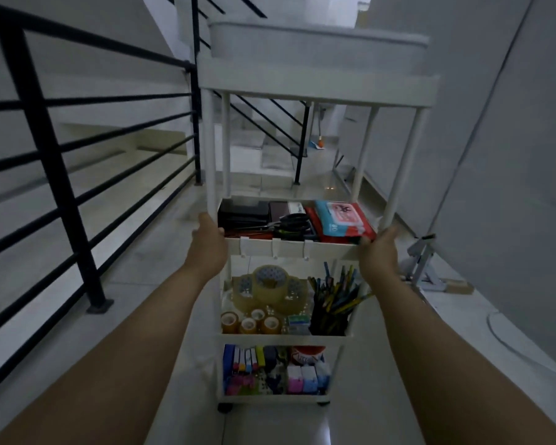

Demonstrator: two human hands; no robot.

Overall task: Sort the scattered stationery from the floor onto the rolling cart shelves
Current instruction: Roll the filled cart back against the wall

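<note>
Stair landing, pale tiled floor [148, 284], dim light. Black metal railing [61, 175] runs along the left, grey wall on the right, steps going up behind.

White rolling cart [318, 85] stands dead ahead, several tiers. I've got both hands on the second tier's front corners, at the posts: left hand [210, 240] gripping the left corner with fingers curled round it, right hand [379, 252] gripping the right corner, fingertips tucked over the rim.

Tier by tier:
- top tray: can't see inside from this angle
- second tier: black cases, scissors [289, 223], a red wipes pack [345, 221]
- third tier: tape rolls [265, 293] on the left, pencil cup [331, 311] on the right
- bottom tier: small coloured items, erasers or clips, too small to tell apart

No loose stationery visible on the floor in view. Only other stuff: a grey folding stand [422, 261] by the right wall and a broom far back.

My read: sorting looks done or close to it. Current step looks like positioning or steadying the cart, not placing an item.

Next move, if any: scan the floor outside this view for leftovers before calling it. If the cart needs shifting, push level with both hands; it's tall and narrow on small wheels, and the pencil cup would tip first.
</note>
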